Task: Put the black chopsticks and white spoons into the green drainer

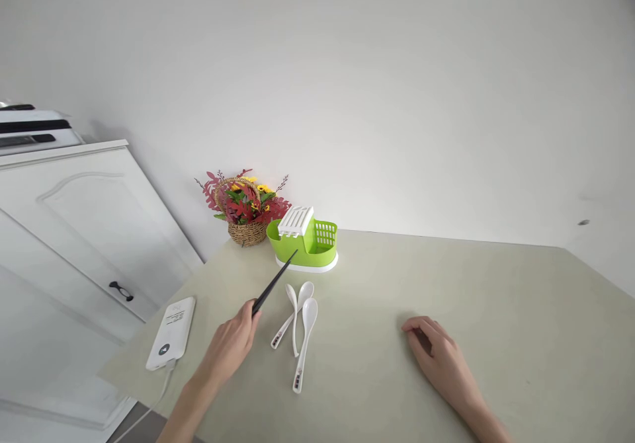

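My left hand (229, 345) is closed around black chopsticks (274, 283), whose tips point up and right towards a green cutlery holder (310, 243) with a white slotted insert (296, 221). Three white spoons (299, 321) lie on the table just right of that hand. My right hand (439, 357) rests on the table to the right, fingers curled loosely, palm down, holding nothing.
A small wicker basket of red and yellow flowers (245, 206) stands against the wall behind the holder. A white power bank (172, 332) with a cable lies near the beige table's (496, 311) left edge. A white cabinet (84, 225) stands at the left.
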Demonstrator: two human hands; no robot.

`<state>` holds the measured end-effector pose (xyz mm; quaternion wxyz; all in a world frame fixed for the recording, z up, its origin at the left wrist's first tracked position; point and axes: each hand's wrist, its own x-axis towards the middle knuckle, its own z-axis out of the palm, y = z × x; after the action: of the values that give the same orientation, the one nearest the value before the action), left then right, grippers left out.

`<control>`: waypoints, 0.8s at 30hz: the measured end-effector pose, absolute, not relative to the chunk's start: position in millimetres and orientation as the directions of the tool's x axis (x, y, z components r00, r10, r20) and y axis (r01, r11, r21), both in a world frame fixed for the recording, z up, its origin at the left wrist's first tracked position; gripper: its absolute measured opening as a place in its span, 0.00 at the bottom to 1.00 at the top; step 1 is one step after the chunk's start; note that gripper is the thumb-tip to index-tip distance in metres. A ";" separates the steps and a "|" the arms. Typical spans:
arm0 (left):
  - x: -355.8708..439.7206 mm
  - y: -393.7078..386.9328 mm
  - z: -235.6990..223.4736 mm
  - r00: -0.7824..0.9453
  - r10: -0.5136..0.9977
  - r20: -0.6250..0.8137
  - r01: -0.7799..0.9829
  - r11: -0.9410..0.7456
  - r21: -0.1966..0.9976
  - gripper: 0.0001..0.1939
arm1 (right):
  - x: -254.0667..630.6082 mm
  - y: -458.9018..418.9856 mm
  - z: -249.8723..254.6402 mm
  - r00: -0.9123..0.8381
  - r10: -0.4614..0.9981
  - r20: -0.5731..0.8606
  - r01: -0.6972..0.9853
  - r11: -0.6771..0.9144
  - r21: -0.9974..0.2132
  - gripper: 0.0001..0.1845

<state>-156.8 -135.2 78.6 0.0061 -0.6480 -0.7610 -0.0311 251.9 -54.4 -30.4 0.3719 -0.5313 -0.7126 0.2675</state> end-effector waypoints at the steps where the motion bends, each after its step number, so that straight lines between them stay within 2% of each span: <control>1: -148.8 -136.7 80.9 -0.133 0.990 0.051 0.987 0.128 0.101 0.18 | 251.9 -54.5 -30.4 -0.159 0.956 0.246 0.559 0.292 -0.776 0.13; 4: -111.2 -138.4 88.9 -0.029 1.000 -0.010 0.955 0.030 0.296 0.17 | 251.8 -54.8 -30.5 -0.157 0.956 0.247 0.558 0.292 -0.776 0.13; 8: -47.0 -135.0 90.6 0.126 0.991 -0.039 0.916 -0.102 0.388 0.14 | 251.8 -54.4 -30.9 -0.159 0.953 0.257 0.554 0.301 -0.776 0.13; 11: -7.9 -131.3 79.7 0.186 0.980 -0.066 0.917 -0.149 0.369 0.12 | 252.3 -53.2 -30.9 -0.159 0.951 0.265 0.553 0.308 -0.775 0.13; 18: 30.8 -126.4 50.5 0.174 0.974 -0.142 0.971 -0.146 0.191 0.13 | 253.2 -51.9 -30.4 -0.186 0.940 0.285 0.527 0.341 -0.779 0.12; 24: 39.2 -125.1 52.3 0.133 0.977 -0.169 0.981 -0.105 0.163 0.13 | 252.6 -52.1 -29.8 -0.178 0.944 0.279 0.522 0.331 -0.786 0.12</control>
<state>39.2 -125.1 52.3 -0.1177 -0.7434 -0.6584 0.0092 252.6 -52.1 -29.8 0.3880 -0.5104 -0.7177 0.2718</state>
